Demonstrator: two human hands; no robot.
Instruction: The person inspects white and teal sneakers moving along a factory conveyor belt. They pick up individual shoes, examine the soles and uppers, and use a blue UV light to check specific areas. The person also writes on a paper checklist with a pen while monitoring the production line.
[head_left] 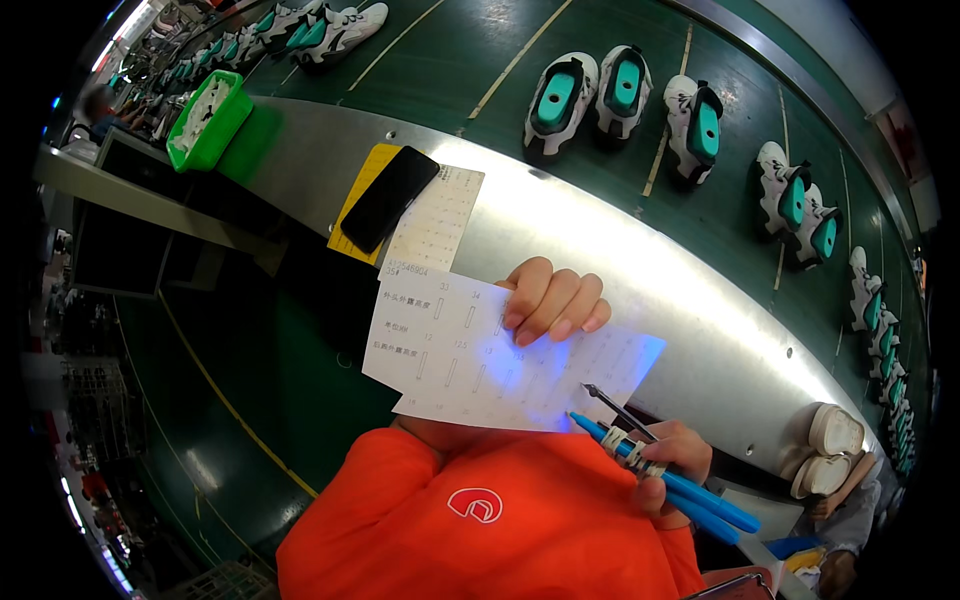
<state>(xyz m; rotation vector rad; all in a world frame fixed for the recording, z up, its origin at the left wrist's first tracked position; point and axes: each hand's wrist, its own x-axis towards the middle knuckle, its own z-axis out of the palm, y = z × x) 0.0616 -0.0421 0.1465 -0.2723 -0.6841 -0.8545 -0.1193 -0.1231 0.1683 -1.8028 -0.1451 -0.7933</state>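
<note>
A white printed card [430, 335] with rows of slot-like marks is held up in front of my chest. My left hand [555, 302] grips it, fingers curled over its far edge; the palm is hidden behind it. A blue glow falls on the card's right part. Just right of the card's near edge, my right hand [680, 458] is closed around a bundle of blue pens [712, 500] bound with a pale wrapping. A slim dark pen [612, 403] sticks out of the same grip, its tip close to the card.
Beyond the metal ledge [700, 290], white-and-black shoes [560, 100] with teal inserts stand on a green belt [440, 60]. A black phone [392, 198] lies over yellow and white papers. A green basket [215, 130] is far left. At right, another person's arm [848, 485] is near cream-coloured pieces [835, 430].
</note>
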